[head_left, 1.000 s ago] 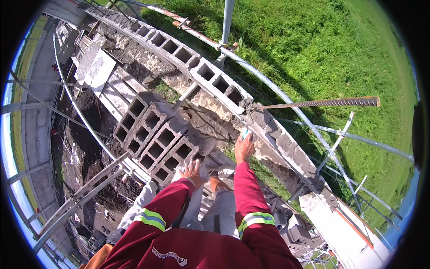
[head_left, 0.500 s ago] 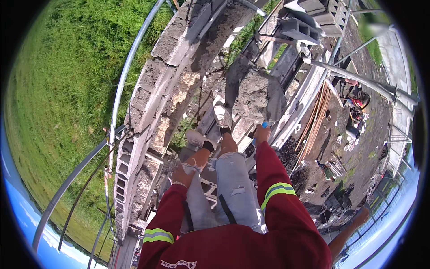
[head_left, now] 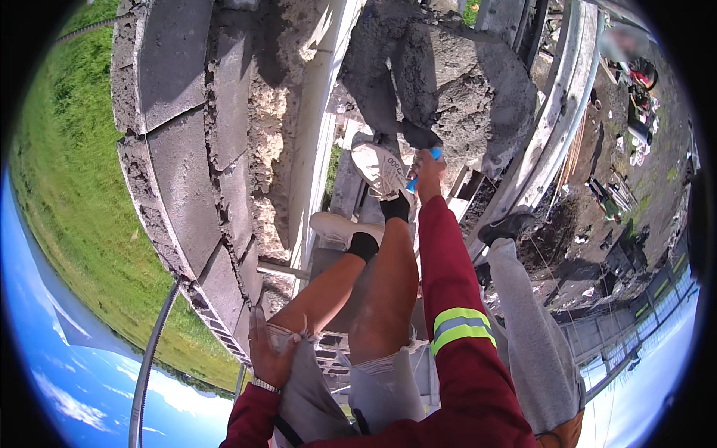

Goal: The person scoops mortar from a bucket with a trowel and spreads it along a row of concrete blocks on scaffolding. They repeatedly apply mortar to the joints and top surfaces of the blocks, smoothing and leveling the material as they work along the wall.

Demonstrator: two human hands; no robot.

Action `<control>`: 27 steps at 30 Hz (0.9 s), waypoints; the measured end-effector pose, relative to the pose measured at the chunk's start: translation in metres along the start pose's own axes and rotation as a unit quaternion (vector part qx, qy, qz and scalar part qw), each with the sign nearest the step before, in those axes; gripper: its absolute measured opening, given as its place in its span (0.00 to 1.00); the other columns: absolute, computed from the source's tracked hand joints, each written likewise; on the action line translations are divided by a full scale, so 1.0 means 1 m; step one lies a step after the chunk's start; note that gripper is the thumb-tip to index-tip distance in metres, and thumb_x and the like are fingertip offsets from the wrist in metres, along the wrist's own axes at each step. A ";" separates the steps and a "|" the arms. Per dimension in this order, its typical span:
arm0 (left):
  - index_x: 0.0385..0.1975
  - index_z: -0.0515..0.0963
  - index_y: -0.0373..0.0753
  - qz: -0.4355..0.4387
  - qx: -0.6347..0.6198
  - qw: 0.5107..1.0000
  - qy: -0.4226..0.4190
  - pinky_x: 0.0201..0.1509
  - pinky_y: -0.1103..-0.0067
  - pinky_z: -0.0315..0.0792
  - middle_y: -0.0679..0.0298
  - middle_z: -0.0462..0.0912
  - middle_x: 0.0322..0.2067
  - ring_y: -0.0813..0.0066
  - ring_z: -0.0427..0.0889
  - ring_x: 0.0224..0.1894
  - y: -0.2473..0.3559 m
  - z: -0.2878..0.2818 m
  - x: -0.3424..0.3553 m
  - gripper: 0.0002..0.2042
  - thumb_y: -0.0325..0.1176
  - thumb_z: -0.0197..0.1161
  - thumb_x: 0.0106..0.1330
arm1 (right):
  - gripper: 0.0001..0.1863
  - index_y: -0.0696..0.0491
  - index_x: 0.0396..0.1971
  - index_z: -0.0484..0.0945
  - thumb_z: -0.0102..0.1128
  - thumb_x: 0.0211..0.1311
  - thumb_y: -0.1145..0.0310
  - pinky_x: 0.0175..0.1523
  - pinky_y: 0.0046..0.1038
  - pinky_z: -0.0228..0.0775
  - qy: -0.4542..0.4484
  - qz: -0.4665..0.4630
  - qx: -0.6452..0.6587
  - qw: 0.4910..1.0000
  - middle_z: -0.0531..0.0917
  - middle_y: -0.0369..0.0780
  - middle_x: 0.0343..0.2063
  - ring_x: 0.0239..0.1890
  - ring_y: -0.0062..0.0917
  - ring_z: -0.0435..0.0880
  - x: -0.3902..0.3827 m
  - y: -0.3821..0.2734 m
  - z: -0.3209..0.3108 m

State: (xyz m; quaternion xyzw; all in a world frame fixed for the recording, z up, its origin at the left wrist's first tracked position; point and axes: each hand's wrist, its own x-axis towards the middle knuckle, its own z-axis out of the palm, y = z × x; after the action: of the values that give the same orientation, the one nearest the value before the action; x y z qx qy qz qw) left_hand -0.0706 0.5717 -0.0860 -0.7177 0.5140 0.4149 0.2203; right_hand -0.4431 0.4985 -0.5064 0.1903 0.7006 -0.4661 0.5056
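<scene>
My right hand point(head_left: 429, 173) grips a blue-handled tool point(head_left: 435, 153), its dark end at the edge of a grey heap of mortar point(head_left: 467, 86) at the top middle. My left hand point(head_left: 272, 351) rests with extended fingers on my thigh, beside the concrete block wall point(head_left: 181, 187). My white shoes point(head_left: 375, 166) stand on planks and rubble just below the mortar; one partly adjoins the tool. Whatever lies under the left palm is hidden.
Another person's leg in grey trousers point(head_left: 523, 313) and dark shoe stand at my right. A long scaffold rail point(head_left: 567, 127) edges the platform above a littered dirt yard point(head_left: 624, 194). Grass point(head_left: 60, 201) lies beyond the wall; rebar point(head_left: 149, 351) rises at lower left.
My view has swung round to the mortar heap and moved closer. My right hand has reached forward to it; my left hand sits lower on my thigh. The other person's leg has appeared.
</scene>
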 end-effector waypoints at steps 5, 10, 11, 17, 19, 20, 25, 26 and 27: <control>0.80 0.54 0.28 0.030 0.001 0.999 -0.014 0.82 0.54 0.55 0.32 0.59 0.76 0.35 0.59 0.79 -0.001 -0.004 0.000 0.50 0.49 0.73 0.65 | 0.08 0.49 0.34 0.72 0.64 0.66 0.67 0.18 0.25 0.55 -0.103 0.037 -0.004 0.994 0.66 0.28 0.17 0.13 0.15 0.62 -0.009 -0.054 -0.012; 0.80 0.52 0.28 0.004 -0.032 0.999 -0.020 0.82 0.54 0.55 0.33 0.58 0.77 0.34 0.57 0.79 -0.014 0.007 -0.017 0.52 0.52 0.74 0.64 | 0.07 0.49 0.34 0.72 0.62 0.68 0.68 0.16 0.25 0.55 -0.077 0.035 -0.064 0.994 0.65 0.29 0.16 0.13 0.16 0.63 -0.078 -0.096 -0.037; 0.80 0.52 0.28 0.007 -0.043 0.999 -0.019 0.82 0.55 0.54 0.34 0.58 0.77 0.34 0.56 0.80 -0.017 0.010 -0.020 0.53 0.52 0.74 0.64 | 0.07 0.49 0.33 0.71 0.62 0.66 0.69 0.16 0.25 0.55 -0.103 0.018 -0.075 0.992 0.65 0.28 0.16 0.12 0.15 0.62 -0.099 -0.108 -0.042; 0.83 0.48 0.36 -0.087 -0.038 0.993 -0.072 0.82 0.48 0.52 0.40 0.53 0.80 0.38 0.52 0.82 -0.024 0.021 -0.034 0.57 0.66 0.68 0.63 | 0.09 0.48 0.30 0.70 0.63 0.64 0.69 0.17 0.24 0.56 -0.063 -0.087 -0.256 0.961 0.69 0.28 0.18 0.14 0.13 0.64 -0.261 -0.201 -0.073; 0.84 0.47 0.40 -0.099 -0.062 0.992 -0.054 0.82 0.43 0.49 0.45 0.50 0.82 0.39 0.52 0.82 -0.026 0.022 -0.043 0.58 0.70 0.66 0.63 | 0.07 0.48 0.32 0.71 0.62 0.67 0.69 0.16 0.24 0.55 -0.089 -0.075 -0.324 0.939 0.69 0.29 0.17 0.13 0.13 0.63 -0.323 -0.238 -0.075; 0.84 0.46 0.42 -0.118 -0.076 0.989 -0.037 0.82 0.41 0.48 0.47 0.48 0.83 0.39 0.52 0.82 -0.028 0.022 -0.053 0.58 0.71 0.64 0.63 | 0.07 0.48 0.35 0.71 0.62 0.67 0.70 0.16 0.23 0.54 -0.114 -0.097 -0.343 0.927 0.69 0.28 0.17 0.13 0.13 0.63 -0.353 -0.253 -0.072; 0.84 0.41 0.39 -0.160 -0.178 0.968 -0.073 0.83 0.44 0.45 0.31 0.49 0.80 0.31 0.48 0.82 -0.033 0.023 -0.105 0.64 0.73 0.67 0.58 | 0.08 0.51 0.31 0.72 0.64 0.59 0.71 0.18 0.23 0.57 -0.250 -0.160 -0.541 0.787 0.69 0.29 0.17 0.15 0.15 0.67 -0.483 -0.320 -0.034; 0.84 0.40 0.39 -0.192 -0.254 0.945 -0.073 0.84 0.44 0.43 0.31 0.48 0.80 0.31 0.47 0.82 -0.033 0.023 -0.111 0.65 0.73 0.67 0.57 | 0.08 0.51 0.31 0.71 0.64 0.59 0.71 0.17 0.25 0.57 -0.272 -0.155 -0.601 0.736 0.69 0.29 0.16 0.13 0.16 0.66 -0.502 -0.329 -0.018; 0.84 0.39 0.39 -0.217 -0.318 0.918 -0.097 0.84 0.43 0.42 0.31 0.48 0.80 0.31 0.46 0.82 -0.033 0.026 -0.117 0.66 0.73 0.67 0.56 | 0.09 0.51 0.30 0.71 0.64 0.60 0.69 0.17 0.25 0.57 -0.315 -0.136 -0.631 0.695 0.69 0.30 0.15 0.12 0.17 0.66 -0.522 -0.333 -0.002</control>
State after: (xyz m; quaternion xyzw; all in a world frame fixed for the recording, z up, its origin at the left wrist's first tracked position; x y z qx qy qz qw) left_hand -0.0645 0.6678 -0.0081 -0.7999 0.1631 0.5662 0.1142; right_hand -0.4724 0.4430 0.1100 -0.4290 0.6482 -0.0105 0.6291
